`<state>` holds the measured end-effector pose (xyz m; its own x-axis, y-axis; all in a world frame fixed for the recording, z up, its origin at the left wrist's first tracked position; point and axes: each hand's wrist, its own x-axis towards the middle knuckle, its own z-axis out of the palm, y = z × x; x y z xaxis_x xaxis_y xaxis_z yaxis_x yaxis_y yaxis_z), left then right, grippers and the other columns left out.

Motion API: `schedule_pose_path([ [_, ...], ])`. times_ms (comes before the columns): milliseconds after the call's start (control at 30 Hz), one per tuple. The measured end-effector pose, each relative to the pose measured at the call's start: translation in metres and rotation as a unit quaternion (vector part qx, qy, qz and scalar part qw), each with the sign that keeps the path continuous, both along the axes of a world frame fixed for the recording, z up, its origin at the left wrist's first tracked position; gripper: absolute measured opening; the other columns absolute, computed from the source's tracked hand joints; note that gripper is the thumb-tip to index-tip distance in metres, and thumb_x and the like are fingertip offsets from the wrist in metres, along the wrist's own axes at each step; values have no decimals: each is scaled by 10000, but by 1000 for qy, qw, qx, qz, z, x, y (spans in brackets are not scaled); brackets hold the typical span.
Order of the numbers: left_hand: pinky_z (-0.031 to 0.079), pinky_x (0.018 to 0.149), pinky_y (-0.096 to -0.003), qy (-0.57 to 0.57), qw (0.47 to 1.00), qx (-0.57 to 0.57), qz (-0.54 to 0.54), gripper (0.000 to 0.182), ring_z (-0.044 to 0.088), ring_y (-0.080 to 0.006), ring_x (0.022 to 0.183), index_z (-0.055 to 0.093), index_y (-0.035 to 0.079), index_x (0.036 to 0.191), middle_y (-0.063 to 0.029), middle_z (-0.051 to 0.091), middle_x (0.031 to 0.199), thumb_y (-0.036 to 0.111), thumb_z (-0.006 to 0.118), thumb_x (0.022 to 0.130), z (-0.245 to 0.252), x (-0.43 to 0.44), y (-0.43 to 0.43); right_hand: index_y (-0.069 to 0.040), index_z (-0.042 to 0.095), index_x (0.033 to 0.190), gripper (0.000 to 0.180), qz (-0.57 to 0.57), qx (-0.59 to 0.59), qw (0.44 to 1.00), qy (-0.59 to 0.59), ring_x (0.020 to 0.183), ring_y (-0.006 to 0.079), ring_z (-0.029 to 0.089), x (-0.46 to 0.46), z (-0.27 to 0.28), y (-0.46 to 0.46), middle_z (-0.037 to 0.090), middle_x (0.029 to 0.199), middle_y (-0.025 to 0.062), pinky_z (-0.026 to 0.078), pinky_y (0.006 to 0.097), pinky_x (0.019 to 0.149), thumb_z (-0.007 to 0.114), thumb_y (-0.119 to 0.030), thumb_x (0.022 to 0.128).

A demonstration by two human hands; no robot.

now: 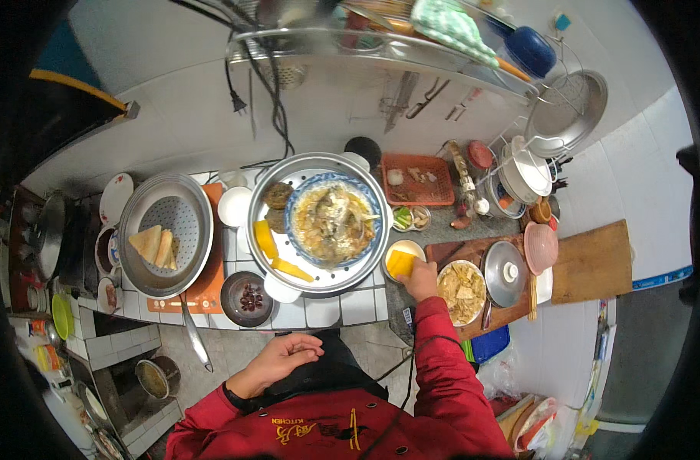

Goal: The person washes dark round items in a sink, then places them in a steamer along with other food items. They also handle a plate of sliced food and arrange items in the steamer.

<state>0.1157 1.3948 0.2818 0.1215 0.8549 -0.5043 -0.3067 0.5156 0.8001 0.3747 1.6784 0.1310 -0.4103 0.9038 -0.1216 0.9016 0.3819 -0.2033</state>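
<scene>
My right hand [422, 280] reaches to a small white bowl [414, 246] right of the steamer, its fingers on a yellow-orange piece of food [400, 264], perhaps pumpkin, at the bowl. My left hand [292, 355] hangs over my lap, fingers loosely bent, holding nothing. Before me stands a round metal steamer pot [321, 283]. It holds a blue-and-white bowl [335, 221] of cooked food in broth, two yellow-orange pieces [265, 240] and dark round lumps [278, 196]. Beside my right hand, a bowl of sliced food [460, 290] rests on a wooden cutting board [514, 319].
Left are a perforated steel pan [180, 227] with bread pieces [147, 244] and a dark bowl of red dates [251, 301]. Farther right stand a lidded pot [504, 276], a pink bowl [541, 248] and an orange basket [417, 198]. A loaded metal shelf [430, 54] crosses above.
</scene>
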Motion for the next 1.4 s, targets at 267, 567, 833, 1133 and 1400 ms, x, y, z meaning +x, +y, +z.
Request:
schedule_pose_path([
  [267, 491, 883, -265, -22, 1000, -16, 13, 263, 616, -148, 985, 555, -22, 1198, -107, 650, 1077, 74, 560, 953, 0, 5, 5, -15, 600, 1048, 653, -3, -51, 993, -110, 1029, 320, 529, -12, 10, 23, 660, 962, 134, 401, 428, 870, 837, -441, 613],
  [567, 487, 896, -272, 64, 995, 77, -23, 282, 618, -159, 1025, 550, -33, 1210, -115, 647, 1087, 43, 554, 938, 12, 3, 11, 18, 529, 1177, 842, -69, -62, 988, -124, 1112, 359, 506, -26, 5, 15, 608, 1149, 175, 353, 440, 953, 831, -496, 583],
  [833, 488, 890, -271, 18, 998, 60, 7, 279, 620, -166, 1024, 553, -34, 1207, -121, 650, 1086, 42, 542, 940, -2, 3, 5, -29, 563, 1139, 750, -112, -31, 988, -100, 1079, 333, 516, -27, 6, 7, 633, 1082, 137, 319, 476, 963, 838, -446, 580],
  [1133, 495, 866, -271, -7, 999, 31, 3, 261, 617, -141, 957, 562, -24, 1198, -110, 656, 1060, 63, 540, 953, -9, -1, -1, -102, 688, 1030, 458, -54, 3, 998, 12, 985, 344, 553, -15, -12, 1, 651, 944, 189, 336, 472, 908, 783, -336, 649],
  [1400, 488, 880, -270, 35, 993, 116, -10, 274, 618, -162, 1006, 556, -44, 1192, -122, 650, 1067, 47, 563, 933, -1, -9, -5, -63, 621, 892, 288, -84, 145, 966, 198, 827, 312, 508, -38, 117, 10, 584, 794, 130, 332, 424, 833, 778, -207, 699],
])
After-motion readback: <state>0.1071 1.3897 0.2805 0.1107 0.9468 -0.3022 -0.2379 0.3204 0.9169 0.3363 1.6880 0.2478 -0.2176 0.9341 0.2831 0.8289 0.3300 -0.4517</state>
